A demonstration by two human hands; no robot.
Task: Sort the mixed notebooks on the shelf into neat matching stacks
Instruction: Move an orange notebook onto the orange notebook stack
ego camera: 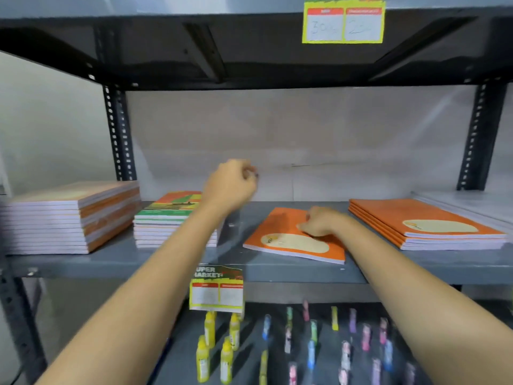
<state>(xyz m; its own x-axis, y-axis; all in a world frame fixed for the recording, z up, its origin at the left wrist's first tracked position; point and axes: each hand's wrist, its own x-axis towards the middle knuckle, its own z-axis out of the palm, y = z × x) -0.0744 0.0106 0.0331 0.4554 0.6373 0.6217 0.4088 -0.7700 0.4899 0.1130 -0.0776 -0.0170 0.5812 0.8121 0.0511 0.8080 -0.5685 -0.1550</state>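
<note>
On the grey shelf [177,259] lies a single orange notebook [280,226] with a cream label, askew in the middle. My right hand [322,221] rests on its top, fingers curled against the cover. My left hand [231,184] hovers above the shelf with fingers closed and nothing in it, just right of a stack [166,218] topped by a green, red and yellow cover. A tall orange-edged stack [69,218] stands at the far left. A short stack of orange notebooks [427,223] sits at the right.
White pads [477,202] lie at the far right edge. A price tag [216,287] hangs from the shelf front. Below stand yellow bottles [219,348] and several small coloured items [347,345]. Perforated posts [119,134] flank the bay, under a dark upper shelf [249,51].
</note>
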